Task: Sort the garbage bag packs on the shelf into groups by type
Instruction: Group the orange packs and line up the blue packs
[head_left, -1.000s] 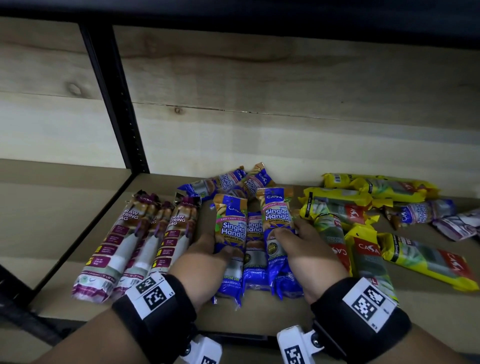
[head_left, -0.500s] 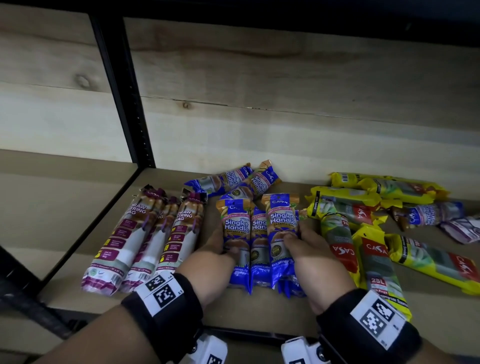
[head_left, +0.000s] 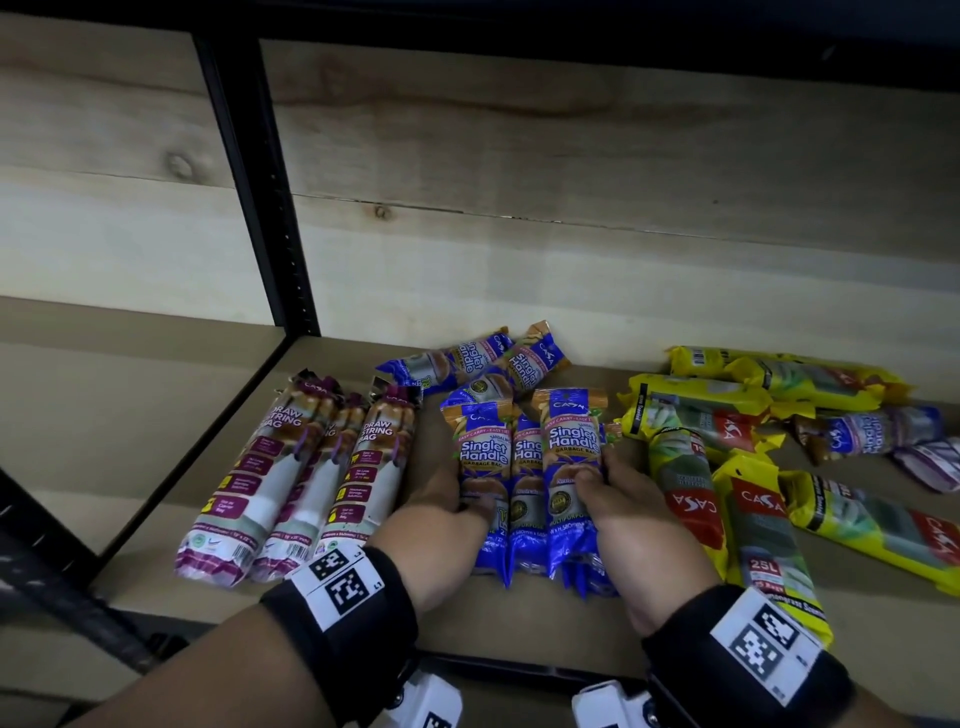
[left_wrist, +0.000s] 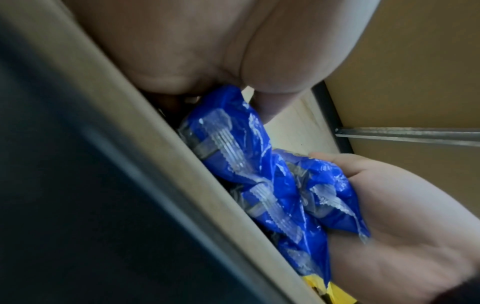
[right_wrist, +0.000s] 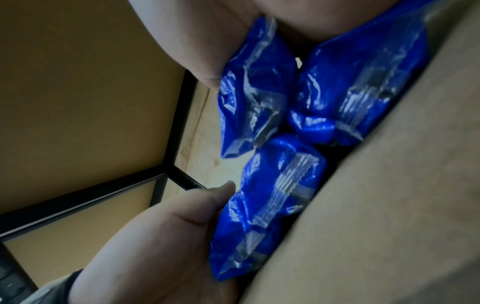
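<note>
Three blue "Singlet Handle" packs (head_left: 524, 467) lie side by side in a tight row at mid-shelf. My left hand (head_left: 457, 493) grips the row's left pack, thumb on top. On the other side, my right hand (head_left: 597, 478) grips the right pack with curled fingers. The wrist views show the packs' blue sealed ends (left_wrist: 259, 174) (right_wrist: 311, 102) squeezed between both palms. Three purple "Draw String" packs (head_left: 296, 478) lie grouped to the left. Two more blue packs (head_left: 467, 364) lie behind the row. Several yellow packs (head_left: 727, 467) lie loosely on the right.
A blue-and-purple pack (head_left: 878, 431) and a pale purple one (head_left: 930, 462) lie among the yellow packs at the far right. A black upright post (head_left: 270, 218) divides the shelf (head_left: 883, 613) from the bay on the left. The wooden back wall (head_left: 571, 234) stands close behind.
Both hands have pressed the three blue packs closer together into a straight, even row and slid them slightly toward the back wall. The other packs have not moved.
</note>
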